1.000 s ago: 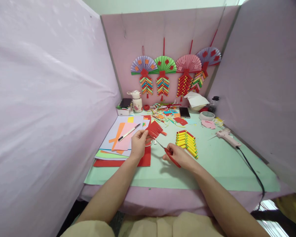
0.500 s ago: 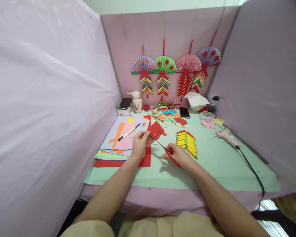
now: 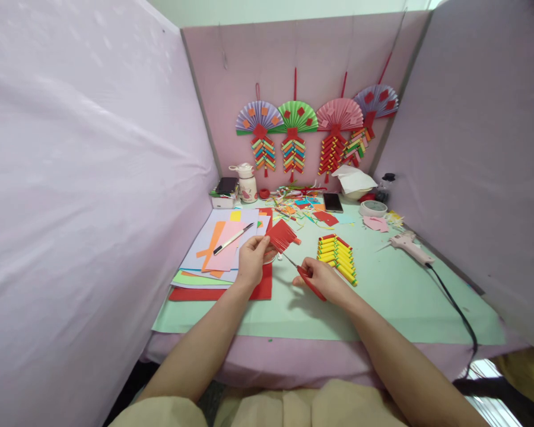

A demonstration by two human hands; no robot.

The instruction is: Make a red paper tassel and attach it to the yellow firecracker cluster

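Observation:
Pinched in my left hand is a piece of red paper, its lower right edge cut into a thin fringe. My right hand is closed round the handles of red scissors. The scissor tips point up and left and lie at the fringe's lower edge. Just right of the scissors, rows of yellow paper rolls with green ends and a few red ones on top form a V pattern on the table. Stacked coloured paper lies left of my left hand, with a pen across it.
At the right lies a glue gun with a black cord. A phone, a tape roll, paper scraps, a bottle and a bowl stand or lie along the back. Paper fan ornaments hang behind.

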